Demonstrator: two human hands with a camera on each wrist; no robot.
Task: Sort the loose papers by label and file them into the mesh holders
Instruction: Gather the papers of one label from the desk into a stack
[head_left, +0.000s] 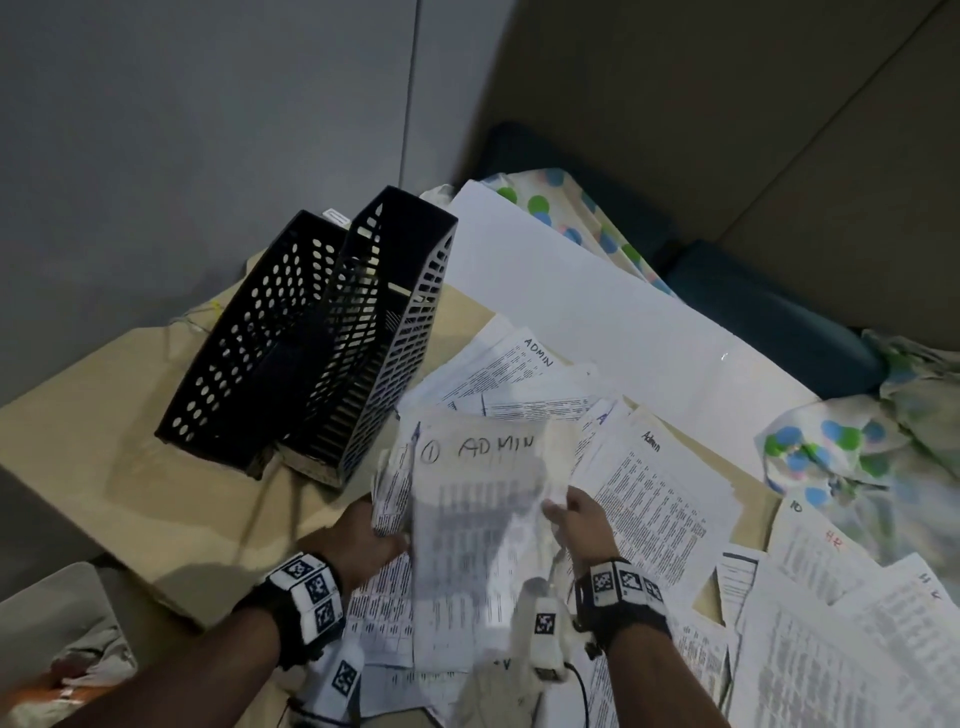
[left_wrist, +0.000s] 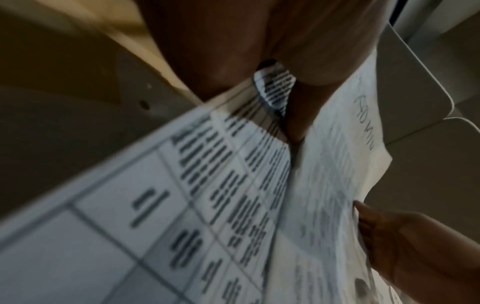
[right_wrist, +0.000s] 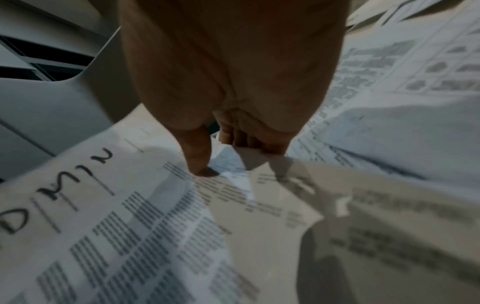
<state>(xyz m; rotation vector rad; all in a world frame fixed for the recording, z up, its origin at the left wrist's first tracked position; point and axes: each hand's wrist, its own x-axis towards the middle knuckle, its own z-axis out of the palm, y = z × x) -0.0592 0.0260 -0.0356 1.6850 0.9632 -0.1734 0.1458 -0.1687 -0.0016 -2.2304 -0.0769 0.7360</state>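
Observation:
A printed sheet marked "1 ADMIN" (head_left: 483, 519) is lifted in front of me, blurred with motion. My right hand (head_left: 574, 514) pinches its right edge, thumb on top (right_wrist: 200, 162). My left hand (head_left: 371, 540) grips a small bundle of printed sheets (head_left: 392, 488) at the ADMIN sheet's left side; the same bundle (left_wrist: 182, 205) fills the left wrist view. Two black mesh holders (head_left: 306, 332) stand side by side on the tan table (head_left: 93, 426), left of and beyond my hands. Loose papers labelled ADMIN (head_left: 519, 374) and HR (head_left: 826, 545) lie scattered to the right.
A long blank white sheet (head_left: 597, 312) lies behind the pile. Polka-dot cloth (head_left: 841, 457) is bunched at the right, over a dark teal cushion (head_left: 769, 306). A grey wall stands behind the holders. A pale bin (head_left: 62, 639) sits at the lower left.

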